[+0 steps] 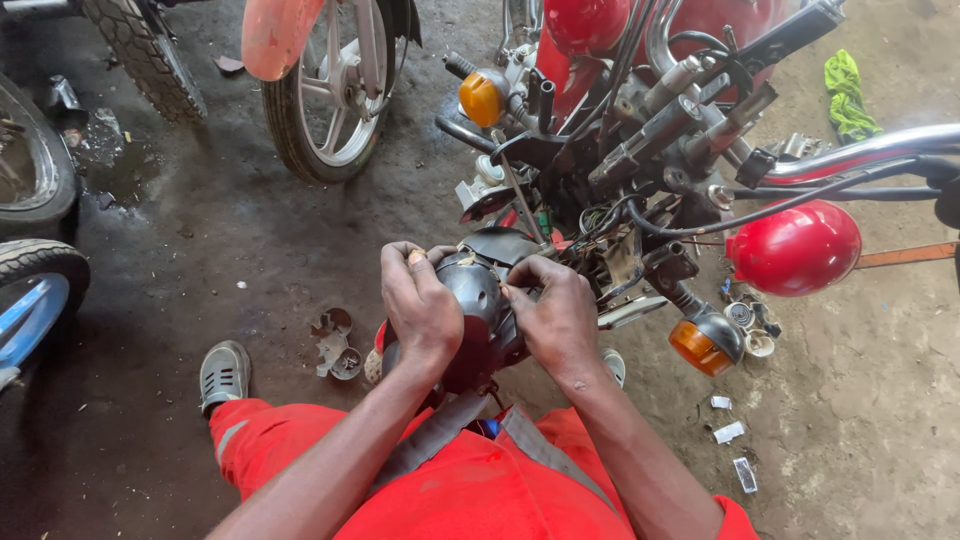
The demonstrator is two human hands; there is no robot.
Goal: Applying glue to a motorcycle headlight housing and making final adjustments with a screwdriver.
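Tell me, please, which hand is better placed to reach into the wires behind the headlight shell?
Probably the right hand: its fingertips sit at the headlight shell's rear edge beside the wires, while the left hand wraps over the shell's far side, steadying it.

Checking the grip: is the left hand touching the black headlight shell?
Touching. The head view shows the left hand wrapped over the black headlight shell.

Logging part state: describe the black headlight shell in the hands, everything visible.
The black headlight shell is a rounded, glossy dark housing, plastic by its look, dusty. It sits at the motorcycle's front, below the handlebar wiring, rear dome towards the camera. The left hand cups its left side; the right hand grips its right edge. Its lens is hidden.
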